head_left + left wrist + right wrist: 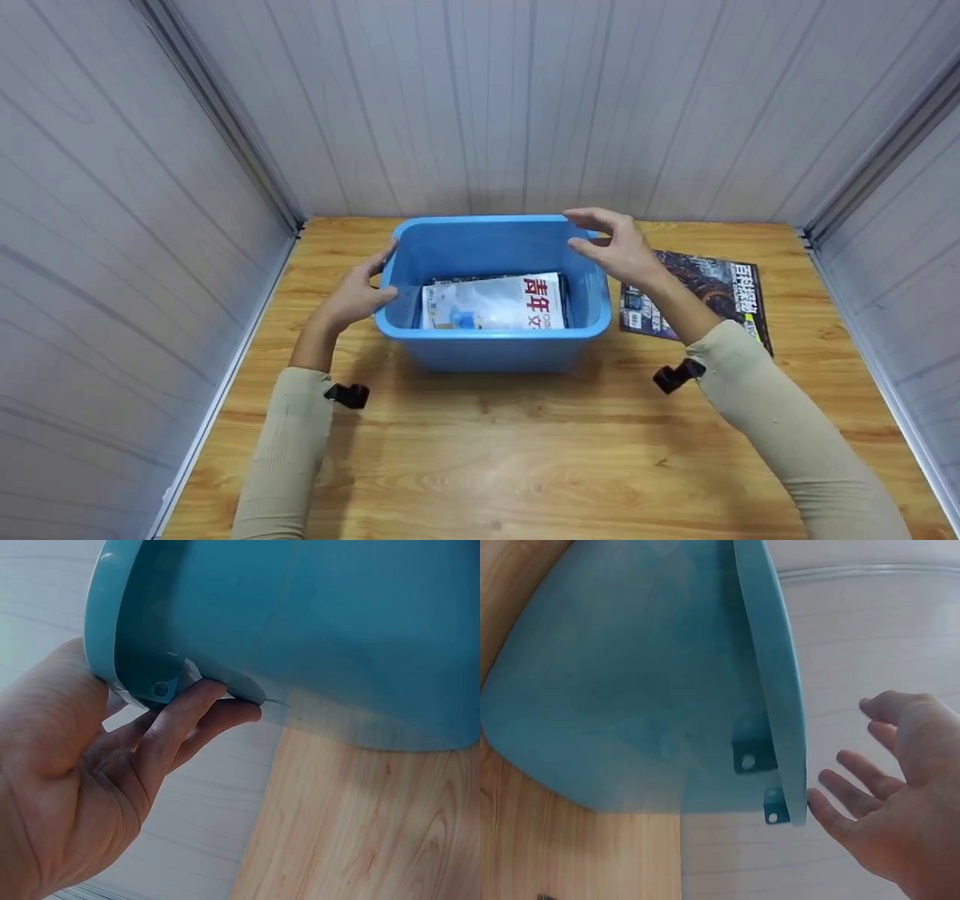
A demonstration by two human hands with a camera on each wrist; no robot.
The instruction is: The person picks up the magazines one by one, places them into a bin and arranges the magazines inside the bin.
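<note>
Blue plastic bin (pixel 491 330) sits on the wooden tabletop (pixel 525 450), toward the back edge, roughly centred left to right. Inside it: a stack of magazines, top one a white-cover magazine (pixel 495 302) with red characters, lying flat on the bin floor. Left hand (pixel 360 289) is at the bin's left end; left wrist view shows its fingers (pixel 180 720) curled up under the rim beside the handle bracket, thumb side over the rim edge, so it grips the rim there. Right hand (pixel 611 244) is at the bin's back right corner, fingers spread and relaxed; right wrist view shows fingertips (pixel 821 806) just beside the rim edge near the handle brackets, palm apart from the wall; contact can't be confirmed, no grip. A dark-cover magazine (pixel 712 289) lies flat on the tabletop just right of the bin, toward the back right corner, partly hidden by the right forearm. Both arms wear beige sleeves (pixel 289 450) with a black camera mount (pixel 346 394) at each wrist. Grey panel walls enclose the tabletop on the left, back and right.
</note>
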